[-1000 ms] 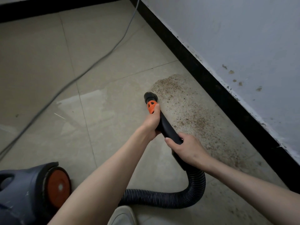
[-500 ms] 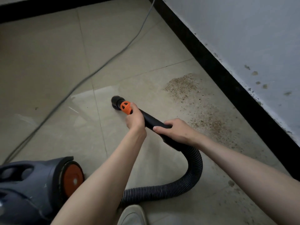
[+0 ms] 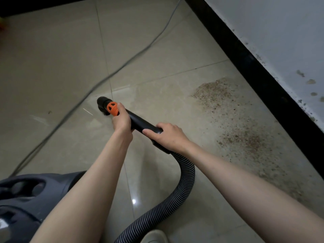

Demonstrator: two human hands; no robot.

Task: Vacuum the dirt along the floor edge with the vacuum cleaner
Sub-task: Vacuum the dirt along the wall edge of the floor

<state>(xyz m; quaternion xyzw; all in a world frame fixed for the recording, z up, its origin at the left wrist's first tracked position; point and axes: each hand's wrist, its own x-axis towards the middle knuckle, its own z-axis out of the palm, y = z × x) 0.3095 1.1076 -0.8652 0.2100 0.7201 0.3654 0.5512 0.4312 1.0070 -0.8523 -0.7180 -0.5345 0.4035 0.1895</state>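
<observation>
Glossy tiled floor (image 3: 52,50); ribbed plastic hose (image 3: 185,183); smooth matt black tube (image 3: 140,122).

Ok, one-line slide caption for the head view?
Both hands, left hand and right hand, grip the vacuum wand, nozzle aimed away from the dirt beside the baseboard.

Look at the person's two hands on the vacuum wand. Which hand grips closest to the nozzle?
The left hand, gripping right behind the orange collar by the nozzle. The right hand holds farther back, where the ribbed hose starts.

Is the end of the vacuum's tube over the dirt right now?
No: the nozzle points at bare tile near the grey cord, while the dirt lies well to its right beside the black baseboard.
</observation>
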